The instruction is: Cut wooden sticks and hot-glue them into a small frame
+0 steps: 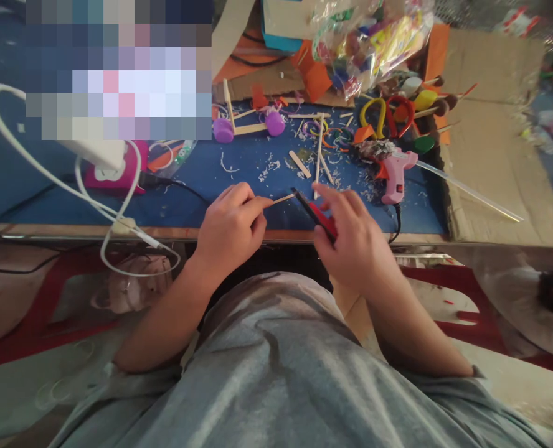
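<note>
My left hand (233,218) is closed, pinching a thin wooden stick (283,200) that points to the right. The far end of the stick meets the dark tip of a red-and-black utility knife (321,218), though I cannot tell whether the two touch. My right hand (354,233) is wrapped round the knife's handle, its index finger stretched forward. Just beyond my hands lie a short flat wooden stick (299,164) and longer sticks (319,165) joined at an angle. A small stick frame with purple wheels (275,124) stands farther back.
A pink glue gun (394,177) with a clear glue stick lies to the right, by a cardboard sheet (496,155). On the left are a pink power socket (113,171) and a looped white cable (47,168). Coloured scissors (400,117) and a plastic bag (374,40) sit behind.
</note>
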Demonstrator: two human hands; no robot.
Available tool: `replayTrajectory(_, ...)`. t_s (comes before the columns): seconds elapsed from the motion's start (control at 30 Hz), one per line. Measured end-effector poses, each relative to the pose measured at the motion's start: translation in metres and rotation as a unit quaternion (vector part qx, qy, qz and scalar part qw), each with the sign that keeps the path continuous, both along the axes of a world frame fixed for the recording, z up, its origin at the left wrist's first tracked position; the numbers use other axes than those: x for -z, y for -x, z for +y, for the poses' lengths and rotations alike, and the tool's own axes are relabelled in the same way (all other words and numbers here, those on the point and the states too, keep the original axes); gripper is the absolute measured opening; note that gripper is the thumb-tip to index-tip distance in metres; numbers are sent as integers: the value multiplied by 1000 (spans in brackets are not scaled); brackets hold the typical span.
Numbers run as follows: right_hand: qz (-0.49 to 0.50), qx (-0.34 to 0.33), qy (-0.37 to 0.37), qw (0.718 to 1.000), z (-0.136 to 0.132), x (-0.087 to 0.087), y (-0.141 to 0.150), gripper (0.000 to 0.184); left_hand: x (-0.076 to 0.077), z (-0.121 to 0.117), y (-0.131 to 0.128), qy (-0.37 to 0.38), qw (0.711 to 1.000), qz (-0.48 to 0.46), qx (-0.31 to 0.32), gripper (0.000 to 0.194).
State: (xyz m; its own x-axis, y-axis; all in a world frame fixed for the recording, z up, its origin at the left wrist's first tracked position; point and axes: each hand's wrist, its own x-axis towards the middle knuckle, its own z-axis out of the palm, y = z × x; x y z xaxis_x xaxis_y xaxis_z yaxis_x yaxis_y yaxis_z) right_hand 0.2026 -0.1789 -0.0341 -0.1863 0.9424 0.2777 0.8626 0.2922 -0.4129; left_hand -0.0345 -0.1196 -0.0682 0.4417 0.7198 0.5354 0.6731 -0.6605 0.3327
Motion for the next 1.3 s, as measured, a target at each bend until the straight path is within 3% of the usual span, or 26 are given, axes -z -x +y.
replayTrajectory(0.1, 10, 58, -62, 996, 22, 3, -24, 72, 0, -1, -2, 7, 1000, -11, -17, 33)
replayTrajectory(0.17, -8, 86, -77, 993, 43, 6, -36, 60, 0, -1, -3, 10, 999, -20, -28, 36)
replayTrajectory(0.3, -54, 104, -31, 993, 84, 8, -41, 26, -1, -1, -4, -8, 998, -19, -53, 32)
replayTrajectory(0.5, -84, 122, -12, 989, 109, 13, -32, 35, 2, 1, -2, -14, 996, -10, -82, 11)
replayTrajectory(0.63, -78, 119, -12, 990, 110, 11, -33, 34, 2, 2, -1, -5, 997, -19, -69, 16)
replayTrajectory(0.73, -60, 104, -42, 992, 102, 0, -30, 31, 1, 2, 0, 3, 998, -23, -62, 18)
replayTrajectory(0.97, 11, -56, 42, 998, 63, -17, 2, 27, 0, 3, 0, 16, 999, -20, -41, 18)
replayTrajectory(1.3, 12, -65, 60, 996, 56, -11, 11, 29, -2, 3, 0, 17, 999, -12, -30, 18)
